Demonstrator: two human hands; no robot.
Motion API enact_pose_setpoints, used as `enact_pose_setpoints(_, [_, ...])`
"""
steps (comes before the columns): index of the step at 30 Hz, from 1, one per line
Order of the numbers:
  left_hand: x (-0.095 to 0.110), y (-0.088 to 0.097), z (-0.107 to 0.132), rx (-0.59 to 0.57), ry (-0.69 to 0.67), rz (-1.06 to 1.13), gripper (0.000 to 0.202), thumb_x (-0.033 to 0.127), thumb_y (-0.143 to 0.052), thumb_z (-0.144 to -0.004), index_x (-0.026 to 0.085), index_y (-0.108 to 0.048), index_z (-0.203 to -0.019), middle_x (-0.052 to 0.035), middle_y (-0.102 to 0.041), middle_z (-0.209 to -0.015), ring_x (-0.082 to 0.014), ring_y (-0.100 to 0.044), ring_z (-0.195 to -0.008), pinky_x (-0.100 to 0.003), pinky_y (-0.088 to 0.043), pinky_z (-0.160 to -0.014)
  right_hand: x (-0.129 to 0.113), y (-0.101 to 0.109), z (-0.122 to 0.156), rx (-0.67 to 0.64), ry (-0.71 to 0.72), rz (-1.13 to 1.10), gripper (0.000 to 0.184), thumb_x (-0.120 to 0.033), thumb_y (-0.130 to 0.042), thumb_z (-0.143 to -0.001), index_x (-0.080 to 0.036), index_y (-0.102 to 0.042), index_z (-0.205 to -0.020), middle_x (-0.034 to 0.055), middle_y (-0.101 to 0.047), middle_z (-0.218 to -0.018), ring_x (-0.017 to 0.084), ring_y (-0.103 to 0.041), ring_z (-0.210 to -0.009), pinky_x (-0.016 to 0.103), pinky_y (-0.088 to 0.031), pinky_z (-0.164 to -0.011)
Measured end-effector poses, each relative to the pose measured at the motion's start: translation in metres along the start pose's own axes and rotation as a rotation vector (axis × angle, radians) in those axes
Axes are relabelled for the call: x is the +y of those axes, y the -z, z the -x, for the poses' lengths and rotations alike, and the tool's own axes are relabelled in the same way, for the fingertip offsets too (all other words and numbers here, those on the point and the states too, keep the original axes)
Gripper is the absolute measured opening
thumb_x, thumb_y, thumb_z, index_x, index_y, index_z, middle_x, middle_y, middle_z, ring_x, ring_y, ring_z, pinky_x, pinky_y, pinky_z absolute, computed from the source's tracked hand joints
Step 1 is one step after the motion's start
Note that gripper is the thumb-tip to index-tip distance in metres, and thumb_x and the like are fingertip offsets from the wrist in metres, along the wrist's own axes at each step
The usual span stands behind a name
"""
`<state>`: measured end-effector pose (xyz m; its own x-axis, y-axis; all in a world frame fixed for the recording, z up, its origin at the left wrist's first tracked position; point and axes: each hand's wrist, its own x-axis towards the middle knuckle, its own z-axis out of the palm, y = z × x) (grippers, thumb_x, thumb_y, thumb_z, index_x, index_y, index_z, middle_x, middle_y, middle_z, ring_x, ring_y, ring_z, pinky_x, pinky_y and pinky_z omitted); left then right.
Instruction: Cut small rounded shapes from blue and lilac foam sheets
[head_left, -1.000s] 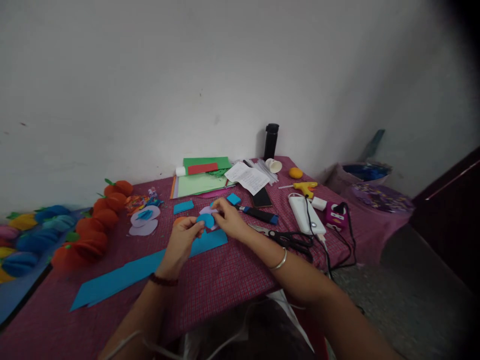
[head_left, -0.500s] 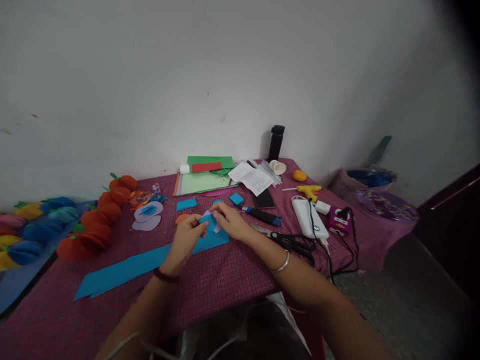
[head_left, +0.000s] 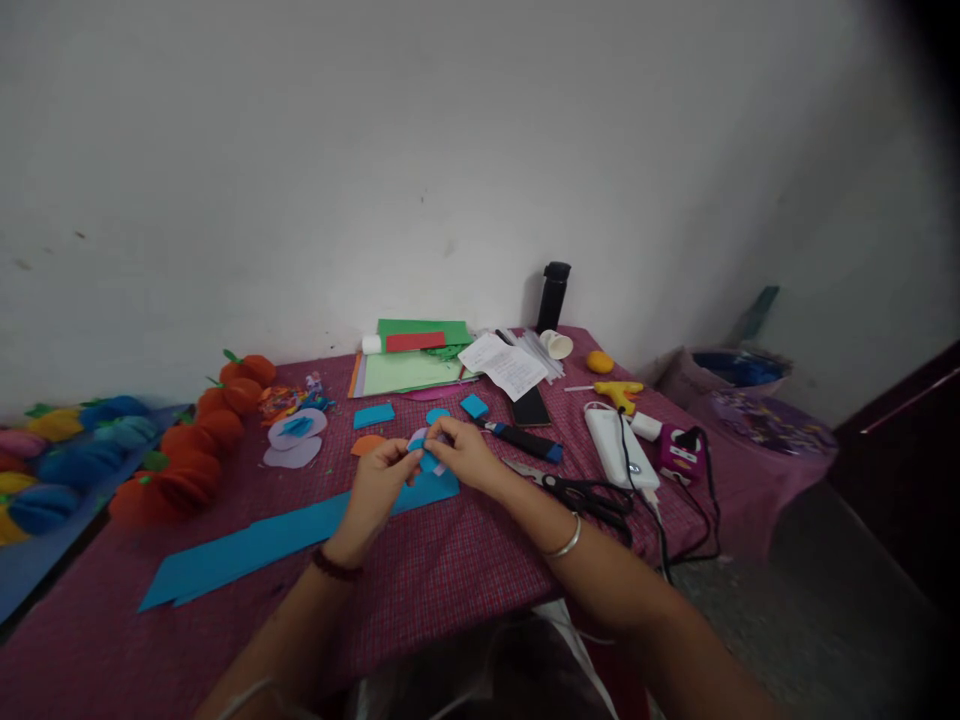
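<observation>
Both my hands meet above the table, pinching small pieces of blue and lilac paper between the fingertips. My left hand grips the near left side; my right hand holds the right side. Fingers cover much of the pieces, so their exact shape is hard to make out. Long blue paper strips lie beneath and to the left of my hands. Close by are an orange paper piece, a blue rounded piece and a small blue paper stack.
Scissors and a utility knife lie right of my hands. Farther right are a yellow glue gun, a white power bank and cables. Orange paper pumpkins line the left; a black bottle stands at the back.
The pieces between my fingers have turned, with less of the blue face showing. My hands stay close together, and the whole view has shifted slightly.
</observation>
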<state>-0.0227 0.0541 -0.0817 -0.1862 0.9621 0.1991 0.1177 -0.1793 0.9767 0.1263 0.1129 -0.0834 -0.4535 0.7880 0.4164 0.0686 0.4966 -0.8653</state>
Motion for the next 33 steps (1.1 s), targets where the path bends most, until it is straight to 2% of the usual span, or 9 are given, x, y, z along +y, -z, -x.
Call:
enact_pose_setpoints(5, [0.002,0.002,0.000,0.004,-0.008,-0.014,0.024,0.037,-0.068,-0.071,0.017,-0.059,-0.061,0.0032,-0.057,-0.052,-0.0091,-0.049,-0.045,-0.021,-0.039,-0.045,-0.004,0.002,0.000,0.021,0.042,-0.002,0.008,-0.019,-0.060,-0.081,-0.019,-0.056,-0.074,-0.0038,-0.053,-0.068,0.012,-0.048,-0.063,0.023,-0.036,-0.060])
enact_pose_setpoints(9, [0.007,0.004,0.001,-0.014,0.006,-0.047,0.023,0.038,-0.067,-0.072,0.018,-0.059,-0.065,0.0044,-0.056,-0.050,-0.0093,-0.048,-0.043,-0.020,-0.037,-0.043,-0.006,0.002,-0.001,0.035,0.100,-0.031,0.012,-0.016,-0.062,-0.077,-0.018,-0.054,-0.067,0.0010,-0.058,-0.083,0.016,-0.054,-0.082,0.026,-0.040,-0.072])
enact_pose_setpoints(14, [0.008,0.004,0.002,-0.063,0.051,-0.062,0.022,0.038,-0.069,-0.068,0.018,-0.059,-0.066,0.0044,-0.056,-0.051,-0.0096,-0.047,-0.043,-0.020,-0.036,-0.041,-0.008,0.005,-0.001,0.018,0.047,-0.052,0.011,-0.015,-0.063,-0.072,-0.018,-0.056,-0.065,-0.0016,-0.054,-0.069,0.014,-0.049,-0.069,0.026,-0.037,-0.065])
enact_pose_setpoints(23, [0.008,0.004,0.000,-0.126,0.133,-0.047,0.030,0.045,-0.067,-0.068,0.017,-0.060,-0.059,0.0026,-0.055,-0.049,-0.0095,-0.045,-0.041,-0.022,-0.034,-0.043,-0.002,0.000,-0.003,0.085,-0.121,-0.225,0.015,-0.030,-0.062,-0.073,-0.018,-0.054,-0.067,-0.0027,-0.054,-0.063,0.011,-0.046,-0.057,0.024,-0.037,-0.055])
enact_pose_setpoints(33, [0.016,0.007,0.002,-0.200,0.137,-0.104,0.034,0.046,-0.068,-0.067,0.019,-0.053,-0.053,0.0048,-0.050,-0.046,-0.0091,-0.040,-0.043,-0.021,-0.029,-0.043,-0.008,0.000,-0.001,0.081,-0.154,-0.292,0.016,-0.030,-0.066,-0.069,-0.018,-0.056,-0.066,-0.0036,-0.054,-0.064,0.011,-0.047,-0.058,0.024,-0.037,-0.057])
